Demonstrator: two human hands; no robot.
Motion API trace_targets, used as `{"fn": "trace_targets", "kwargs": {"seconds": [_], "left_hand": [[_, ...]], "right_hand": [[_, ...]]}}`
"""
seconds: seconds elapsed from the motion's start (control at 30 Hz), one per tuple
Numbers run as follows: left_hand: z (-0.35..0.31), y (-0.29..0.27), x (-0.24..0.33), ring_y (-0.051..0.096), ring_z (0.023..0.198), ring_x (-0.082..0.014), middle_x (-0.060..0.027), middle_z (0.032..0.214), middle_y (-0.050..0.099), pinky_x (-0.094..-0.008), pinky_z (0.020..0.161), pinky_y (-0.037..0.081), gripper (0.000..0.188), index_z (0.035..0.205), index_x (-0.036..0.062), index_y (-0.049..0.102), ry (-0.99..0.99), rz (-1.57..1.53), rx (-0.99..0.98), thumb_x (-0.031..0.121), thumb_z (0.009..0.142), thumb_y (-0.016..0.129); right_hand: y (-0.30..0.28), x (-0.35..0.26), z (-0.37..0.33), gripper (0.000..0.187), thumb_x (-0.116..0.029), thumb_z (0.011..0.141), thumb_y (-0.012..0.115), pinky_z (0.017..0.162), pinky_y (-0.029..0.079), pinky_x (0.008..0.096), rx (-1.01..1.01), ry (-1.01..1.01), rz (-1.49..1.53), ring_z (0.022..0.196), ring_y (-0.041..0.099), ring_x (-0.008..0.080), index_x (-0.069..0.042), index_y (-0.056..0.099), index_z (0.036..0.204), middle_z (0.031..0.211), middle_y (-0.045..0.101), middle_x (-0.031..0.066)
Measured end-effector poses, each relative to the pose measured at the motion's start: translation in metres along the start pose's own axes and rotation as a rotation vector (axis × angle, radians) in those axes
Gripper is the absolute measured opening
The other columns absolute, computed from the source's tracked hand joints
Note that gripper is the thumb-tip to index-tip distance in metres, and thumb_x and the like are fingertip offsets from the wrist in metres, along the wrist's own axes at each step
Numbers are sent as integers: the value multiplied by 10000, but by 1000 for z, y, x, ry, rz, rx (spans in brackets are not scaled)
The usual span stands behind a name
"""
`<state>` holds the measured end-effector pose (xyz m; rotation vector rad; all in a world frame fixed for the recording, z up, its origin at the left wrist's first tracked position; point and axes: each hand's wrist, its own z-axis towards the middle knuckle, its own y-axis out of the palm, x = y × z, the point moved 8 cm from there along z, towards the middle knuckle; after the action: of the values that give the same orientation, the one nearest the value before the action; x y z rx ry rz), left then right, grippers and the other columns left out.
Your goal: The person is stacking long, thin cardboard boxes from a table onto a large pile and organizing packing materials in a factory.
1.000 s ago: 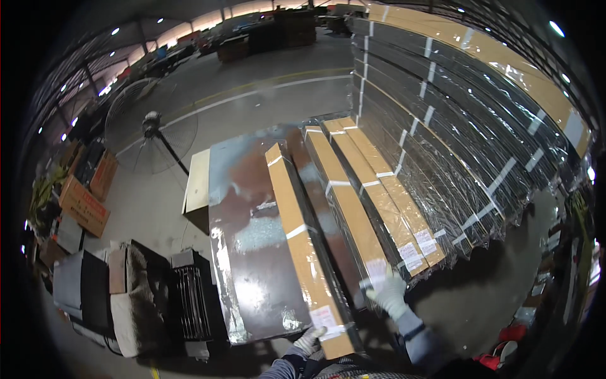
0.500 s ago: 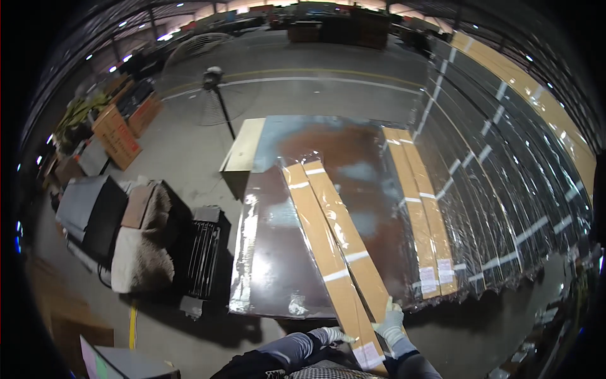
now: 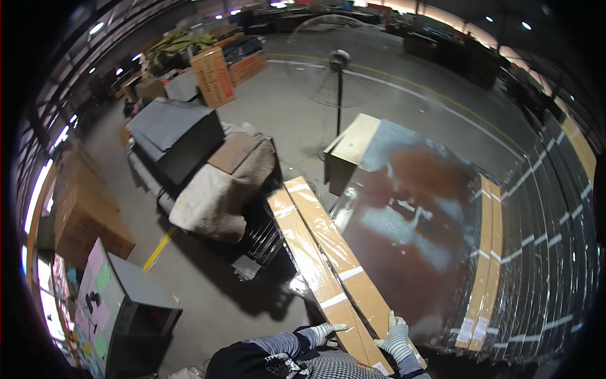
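The left hand and the right hand clamp two long boxes side by side between them, each gripping an outer edge near the close end, the pair slanting across the table's left side.

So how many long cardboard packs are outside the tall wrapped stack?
4: two held packs side by side between the left hand and right hand; two resting packs on the table, beside the stack. More may be hidden underneath.
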<state>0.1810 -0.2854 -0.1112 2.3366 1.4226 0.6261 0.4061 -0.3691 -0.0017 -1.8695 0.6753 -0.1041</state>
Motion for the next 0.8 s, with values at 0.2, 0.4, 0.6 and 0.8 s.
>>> {"fn": "trace_targets", "kwargs": {"seconds": [0.2,0.4,0.6,0.8], "left_hand": [[-40,-71,48,700,905,-183,-24,1007,720,-426,813,575,400,1147,140,641,254,-209,96,342,834,787],[-75,-162,132,648,1027,-296,-137,1167,652,-494,852,556,605,1313,54,530,627,-701,233,331,840,787],[-99,-185,175,408,1357,-299,-175,1495,410,-415,1086,375,1174,1546,50,112,802,-518,632,392,722,875],[-124,-161,194,386,1369,-355,-142,1531,368,-641,978,398,1252,1567,180,30,782,-592,333,330,688,909]], "right_hand": [[-43,-106,91,1191,-477,480,885,1028,407,456,12,-197,-114,1182,512,353,-36,385,1468,1263,523,213],[-105,-261,152,1008,-432,525,878,956,451,474,106,-318,-119,1121,562,355,-80,482,1383,1188,578,209],[-127,-295,166,957,-383,512,864,913,445,462,196,-364,-238,1088,546,334,-101,515,1357,1157,564,181],[-119,-293,182,1056,-459,541,896,952,421,454,158,-297,-304,1124,522,326,-96,448,1425,1208,541,186]]}}
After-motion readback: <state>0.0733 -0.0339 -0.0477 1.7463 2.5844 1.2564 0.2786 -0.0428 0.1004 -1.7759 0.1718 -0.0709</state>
